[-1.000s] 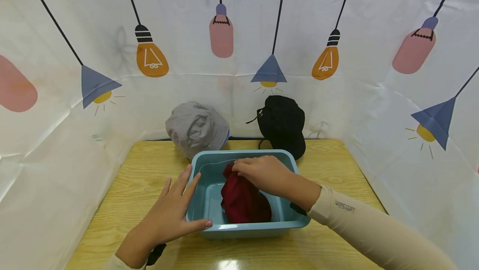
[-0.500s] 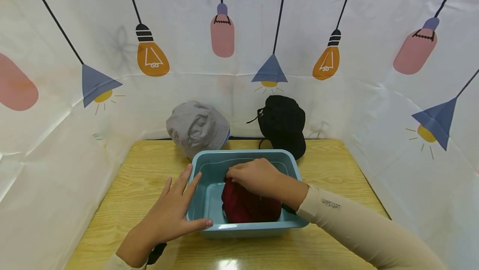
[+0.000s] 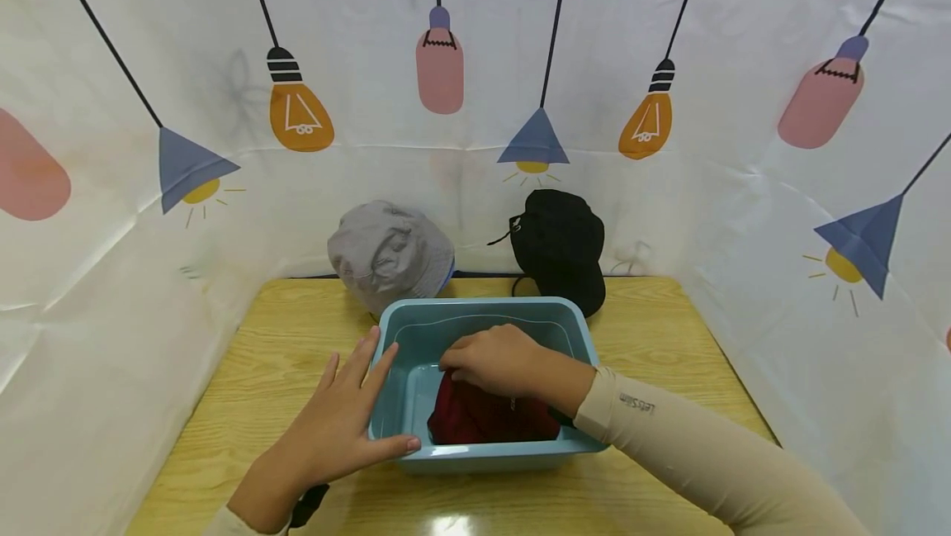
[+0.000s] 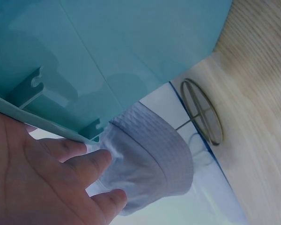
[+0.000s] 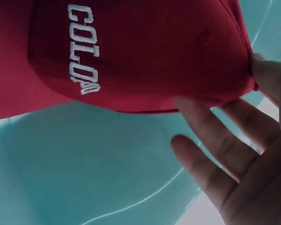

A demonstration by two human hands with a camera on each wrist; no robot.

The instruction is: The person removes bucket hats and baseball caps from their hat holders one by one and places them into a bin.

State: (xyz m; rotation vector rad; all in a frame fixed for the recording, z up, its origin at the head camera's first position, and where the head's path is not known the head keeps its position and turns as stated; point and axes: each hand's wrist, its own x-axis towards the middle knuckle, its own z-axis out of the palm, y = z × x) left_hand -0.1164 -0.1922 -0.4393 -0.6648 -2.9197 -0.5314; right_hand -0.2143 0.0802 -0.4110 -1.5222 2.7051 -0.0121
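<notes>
A dark red baseball cap (image 3: 483, 420) lies in the light blue plastic basin (image 3: 483, 460). My right hand (image 3: 494, 362) is inside the basin and pinches the cap's edge. In the right wrist view, white raised letters show on the front of the cap (image 5: 168, 51); the thumb and a finger grip its far edge while other fingers of the hand (image 5: 243, 154) extend below it. My left hand (image 3: 334, 420) rests on the basin's left rim with fingers spread. The left wrist view has this hand (image 4: 51, 173) against the rim, below the basin's outer wall (image 4: 107, 42).
Behind the basin, a grey bucket hat (image 3: 390, 255) is at the left and a black cap (image 3: 560, 247) at the right. A wire stand with an oval base (image 4: 203, 112) supports the grey hat. Everything is on a wooden table (image 3: 297, 354) before a white printed backdrop (image 3: 371, 40).
My right hand has moved down and left into the basin with the red cap, which has turned and settled lower. The left hand has stayed on the rim.
</notes>
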